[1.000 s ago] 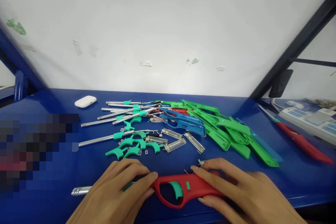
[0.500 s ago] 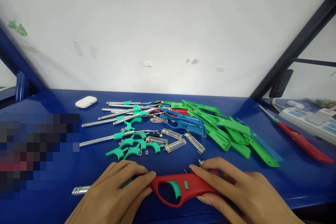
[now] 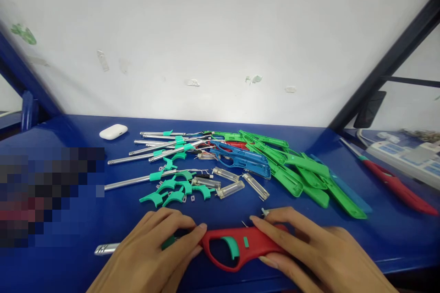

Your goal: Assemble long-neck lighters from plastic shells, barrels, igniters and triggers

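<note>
Between my two hands lies a red long-nosed gas lighter [image 3: 256, 241] with a green trigger and a small green switch. My left hand [image 3: 154, 247] is closed around its front end, where the metal tube [image 3: 106, 249] pokes out to the left. Around the red handle my right hand [image 3: 302, 245] is closed, thumb below and fingers above. A small pale part [image 3: 264, 212] and a thin wire stick out by the right fingertips. Just beyond lie green triggers [image 3: 175, 196] and clear fuel tanks [image 3: 230, 189]. The handle's right end is hidden by my hand.
Metal tubes with wires [image 3: 137, 182] lie at the left back. Blue casing halves [image 3: 244, 161] and green casing halves [image 3: 302, 169] are heaped at the centre and right. A whole red lighter [image 3: 400, 185], a power strip [image 3: 405, 155] and a white earbud case [image 3: 113, 132] sit farther out.
The red lighter and both hands have barely shifted, and my grip looks the same. The whole view has moved by a few pixels.
</note>
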`<action>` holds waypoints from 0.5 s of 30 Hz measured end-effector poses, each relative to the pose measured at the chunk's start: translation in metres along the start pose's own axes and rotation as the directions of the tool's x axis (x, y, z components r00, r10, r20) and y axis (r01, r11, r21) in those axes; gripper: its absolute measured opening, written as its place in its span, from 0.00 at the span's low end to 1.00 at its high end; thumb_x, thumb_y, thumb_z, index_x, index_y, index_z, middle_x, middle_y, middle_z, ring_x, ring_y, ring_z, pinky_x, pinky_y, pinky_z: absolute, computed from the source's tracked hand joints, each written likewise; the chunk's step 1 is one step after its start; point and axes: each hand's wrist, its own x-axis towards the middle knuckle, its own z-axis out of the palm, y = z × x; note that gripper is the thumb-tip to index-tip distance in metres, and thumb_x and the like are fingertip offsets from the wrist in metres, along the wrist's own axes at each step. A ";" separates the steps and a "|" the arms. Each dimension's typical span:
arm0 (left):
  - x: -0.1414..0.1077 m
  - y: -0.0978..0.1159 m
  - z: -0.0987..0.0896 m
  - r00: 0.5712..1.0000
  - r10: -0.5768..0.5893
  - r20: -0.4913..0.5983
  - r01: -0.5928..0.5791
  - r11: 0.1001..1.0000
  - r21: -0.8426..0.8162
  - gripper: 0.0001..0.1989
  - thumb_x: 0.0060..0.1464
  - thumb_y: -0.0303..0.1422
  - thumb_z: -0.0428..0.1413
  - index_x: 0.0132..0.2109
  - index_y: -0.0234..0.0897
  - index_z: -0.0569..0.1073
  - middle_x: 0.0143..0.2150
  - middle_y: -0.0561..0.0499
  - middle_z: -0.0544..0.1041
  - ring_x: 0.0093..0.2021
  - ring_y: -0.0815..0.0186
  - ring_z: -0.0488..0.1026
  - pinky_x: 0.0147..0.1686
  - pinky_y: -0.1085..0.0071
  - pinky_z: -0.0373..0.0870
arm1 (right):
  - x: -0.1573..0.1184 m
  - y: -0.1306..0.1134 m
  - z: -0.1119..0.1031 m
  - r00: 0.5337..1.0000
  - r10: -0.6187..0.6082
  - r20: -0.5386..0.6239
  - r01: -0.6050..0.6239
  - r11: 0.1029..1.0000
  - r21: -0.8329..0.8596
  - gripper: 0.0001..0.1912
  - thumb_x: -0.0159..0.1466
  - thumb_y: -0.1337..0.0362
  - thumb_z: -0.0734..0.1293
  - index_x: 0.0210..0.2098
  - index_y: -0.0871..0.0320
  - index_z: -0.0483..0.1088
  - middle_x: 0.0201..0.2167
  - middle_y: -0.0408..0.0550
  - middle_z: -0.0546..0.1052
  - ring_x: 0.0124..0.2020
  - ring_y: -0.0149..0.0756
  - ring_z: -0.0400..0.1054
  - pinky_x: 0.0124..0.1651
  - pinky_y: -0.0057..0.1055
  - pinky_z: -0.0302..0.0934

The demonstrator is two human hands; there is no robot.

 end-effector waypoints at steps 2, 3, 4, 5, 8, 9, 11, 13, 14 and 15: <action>0.000 -0.001 0.000 1.000 -0.006 0.012 0.006 1.000 -0.003 0.18 0.82 0.32 0.47 0.63 0.50 0.80 0.46 0.54 0.86 0.42 0.67 0.84 0.42 0.74 0.80 | 0.001 0.000 0.001 1.000 -0.010 0.008 0.010 1.000 0.005 0.30 0.87 0.51 0.52 0.60 0.51 0.84 0.46 0.48 0.89 0.25 0.29 0.84 0.37 0.26 0.82; 0.000 -0.001 0.000 1.000 -0.010 0.023 0.010 1.000 -0.006 0.18 0.82 0.32 0.48 0.65 0.51 0.79 0.46 0.54 0.86 0.41 0.67 0.84 0.41 0.74 0.80 | 0.002 -0.001 0.001 1.000 -0.010 0.011 0.009 1.000 0.010 0.30 0.87 0.51 0.52 0.61 0.51 0.84 0.46 0.48 0.89 0.25 0.28 0.84 0.37 0.26 0.83; 0.000 -0.001 -0.001 0.999 -0.011 0.032 0.011 1.000 -0.006 0.18 0.82 0.32 0.48 0.67 0.51 0.78 0.46 0.54 0.86 0.41 0.67 0.84 0.41 0.73 0.80 | 0.003 -0.001 0.001 1.000 -0.003 0.013 0.003 1.000 0.016 0.30 0.87 0.51 0.52 0.61 0.51 0.84 0.46 0.48 0.89 0.25 0.29 0.84 0.38 0.26 0.83; -0.001 -0.001 -0.001 0.999 -0.009 0.039 0.009 1.000 -0.003 0.20 0.81 0.30 0.48 0.68 0.52 0.77 0.47 0.53 0.86 0.41 0.66 0.84 0.41 0.73 0.80 | 0.004 -0.001 0.001 1.000 0.006 0.018 -0.006 1.000 0.026 0.30 0.87 0.51 0.52 0.61 0.51 0.84 0.46 0.48 0.89 0.26 0.28 0.84 0.38 0.26 0.83; -0.008 -0.001 0.001 0.997 0.016 0.069 -0.018 1.000 0.020 0.27 0.75 0.21 0.46 0.70 0.50 0.74 0.48 0.53 0.85 0.43 0.64 0.83 0.44 0.70 0.79 | 0.005 -0.003 0.000 0.998 0.033 0.062 -0.037 0.998 0.055 0.29 0.86 0.51 0.52 0.62 0.49 0.83 0.44 0.46 0.88 0.27 0.28 0.84 0.40 0.27 0.83; -0.011 -0.001 0.002 0.997 0.019 0.076 -0.022 0.999 0.039 0.29 0.72 0.19 0.46 0.70 0.49 0.74 0.49 0.52 0.85 0.44 0.63 0.83 0.45 0.68 0.79 | 0.005 -0.003 0.000 0.996 0.038 0.077 -0.042 0.997 0.059 0.29 0.86 0.51 0.52 0.63 0.49 0.83 0.44 0.46 0.88 0.27 0.29 0.84 0.40 0.27 0.83; -0.017 -0.001 0.005 0.996 0.009 0.094 -0.016 0.997 0.079 0.31 0.67 0.17 0.47 0.68 0.47 0.75 0.49 0.51 0.85 0.45 0.61 0.82 0.47 0.65 0.77 | 0.003 -0.004 0.001 0.994 0.038 0.100 -0.044 0.997 0.056 0.28 0.86 0.51 0.53 0.64 0.51 0.82 0.44 0.48 0.87 0.26 0.29 0.83 0.40 0.27 0.83; -0.020 0.000 0.007 0.994 -0.009 0.113 -0.004 0.993 0.114 0.30 0.66 0.16 0.48 0.66 0.46 0.76 0.50 0.50 0.85 0.46 0.60 0.82 0.49 0.63 0.76 | 0.000 -0.003 0.002 0.994 0.043 0.099 -0.048 0.998 0.048 0.28 0.86 0.51 0.54 0.65 0.51 0.82 0.45 0.48 0.87 0.24 0.29 0.83 0.39 0.26 0.83; -0.021 0.001 0.007 0.993 -0.015 0.116 0.001 0.993 0.122 0.30 0.65 0.16 0.47 0.65 0.46 0.77 0.50 0.51 0.85 0.45 0.60 0.82 0.49 0.63 0.76 | -0.001 -0.003 0.004 0.994 0.046 0.094 -0.051 0.998 0.046 0.27 0.86 0.51 0.54 0.64 0.51 0.82 0.47 0.48 0.88 0.25 0.29 0.84 0.39 0.26 0.83; -0.021 0.002 0.007 0.994 -0.018 0.109 0.005 0.992 0.124 0.30 0.66 0.15 0.47 0.64 0.46 0.77 0.49 0.51 0.85 0.45 0.60 0.82 0.49 0.63 0.76 | -0.002 -0.002 0.005 0.996 0.045 0.081 -0.049 0.998 0.044 0.27 0.86 0.51 0.54 0.63 0.50 0.82 0.48 0.48 0.89 0.27 0.30 0.85 0.39 0.26 0.83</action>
